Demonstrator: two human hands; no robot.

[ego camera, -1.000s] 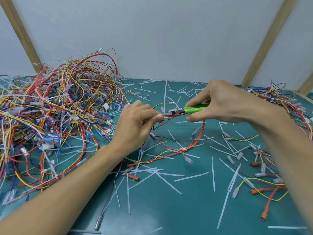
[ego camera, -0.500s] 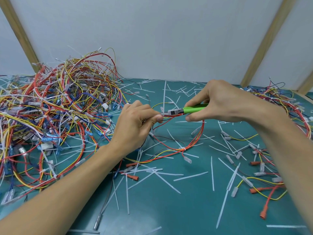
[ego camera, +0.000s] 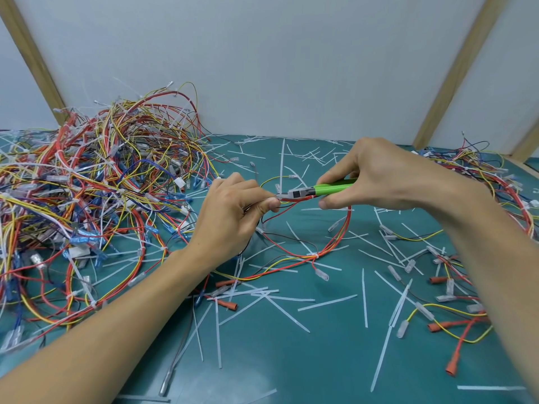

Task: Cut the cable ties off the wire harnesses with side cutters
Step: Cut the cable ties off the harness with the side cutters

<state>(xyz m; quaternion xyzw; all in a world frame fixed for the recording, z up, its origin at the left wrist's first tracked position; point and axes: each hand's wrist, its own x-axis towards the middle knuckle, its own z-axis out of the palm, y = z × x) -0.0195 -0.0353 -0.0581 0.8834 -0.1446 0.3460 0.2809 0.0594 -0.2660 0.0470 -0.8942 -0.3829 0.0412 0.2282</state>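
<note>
left hand fingers pinching wire harness, right hand gripping side cutters alongside

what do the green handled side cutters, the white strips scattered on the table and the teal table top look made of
Green-handled side cutters: glossy green grips, likely plastic or rubber sleeves; grey, dull head, apparently steel. Thin white strips: flat, translucent and slightly bent, probably nylon cable-tie offcuts. Teal table top: smooth, matte, faintly reflective, looks like a rubber or vinyl mat, though a painted surface is possible.

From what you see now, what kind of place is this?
Probably a workbench for wire harness rework: a teal table with a large wire pile, many cut cable ties, and green-handled side cutters in the right hand.
</note>
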